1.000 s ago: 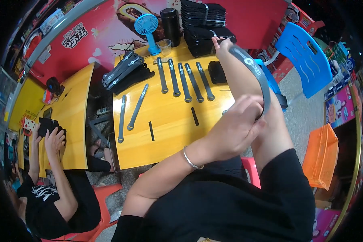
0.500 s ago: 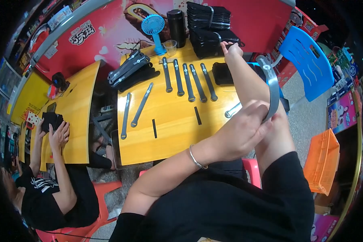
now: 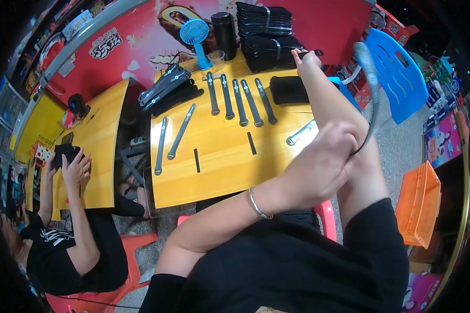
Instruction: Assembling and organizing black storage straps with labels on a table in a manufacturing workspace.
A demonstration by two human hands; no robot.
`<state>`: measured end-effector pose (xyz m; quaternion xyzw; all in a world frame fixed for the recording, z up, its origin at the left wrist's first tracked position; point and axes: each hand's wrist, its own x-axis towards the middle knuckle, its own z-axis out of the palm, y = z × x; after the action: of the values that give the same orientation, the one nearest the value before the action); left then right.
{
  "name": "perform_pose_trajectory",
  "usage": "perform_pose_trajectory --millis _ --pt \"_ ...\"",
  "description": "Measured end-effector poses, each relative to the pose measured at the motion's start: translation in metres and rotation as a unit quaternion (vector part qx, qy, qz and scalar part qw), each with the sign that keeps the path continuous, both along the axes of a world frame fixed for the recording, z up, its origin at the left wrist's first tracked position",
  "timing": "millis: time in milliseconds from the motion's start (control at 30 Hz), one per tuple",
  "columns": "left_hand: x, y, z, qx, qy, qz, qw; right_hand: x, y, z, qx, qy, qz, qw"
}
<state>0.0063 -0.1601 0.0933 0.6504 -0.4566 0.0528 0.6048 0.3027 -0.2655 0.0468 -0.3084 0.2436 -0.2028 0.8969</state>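
Observation:
My left hand crosses in front of my right forearm, its fingers closed on a grey strap that curves upward and is blurred at its top. My right hand reaches to the far side of the table, beside a stack of black folded pieces. Its fingers are bent around something black whose kind I cannot make out; a dark end shows just right of them. Several flat grey straps lie side by side on the yellow table. One more strap lies partly behind my left hand.
A bundle of grey straps, a blue fan, a plastic cup and a black bottle stand at the back. Right are a blue chair and an orange crate. A person handles a black item at the left table.
My left hand has moved a little up and right, swinging the strap away rightward. My right hand has shifted slightly right beside the black stack, its fingers now more bent. The view has tilted slightly.

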Motion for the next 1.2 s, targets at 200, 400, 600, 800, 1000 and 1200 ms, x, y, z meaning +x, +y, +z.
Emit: perform_pose_trajectory --millis 200,400,600,800,1000,1200 --pt "0.023 0.045 -0.053 -0.025 0.195 0.110 0.974 -0.018 -0.037 0.020 0.066 -0.162 0.144 0.974" --pt "-0.003 0.103 -0.070 -0.103 0.338 0.141 0.925 -0.169 -0.084 0.017 -0.503 -0.253 0.103 0.820" --pt "-0.023 0.127 -0.087 -0.093 0.369 0.191 0.905 -0.267 -0.085 -0.083 -0.858 -0.126 0.136 0.478" --pt "-0.028 0.138 -0.093 -0.042 0.410 0.180 0.893 -0.275 -0.071 -0.111 -0.908 0.035 0.258 0.328" --pt "-0.027 0.145 -0.082 0.078 0.360 0.104 0.924 -0.267 -0.041 -0.055 -0.828 -0.114 0.206 0.509" --pt "-0.015 0.164 -0.077 0.212 0.262 0.017 0.941 -0.250 0.033 -0.001 -0.687 -0.343 0.467 0.439"
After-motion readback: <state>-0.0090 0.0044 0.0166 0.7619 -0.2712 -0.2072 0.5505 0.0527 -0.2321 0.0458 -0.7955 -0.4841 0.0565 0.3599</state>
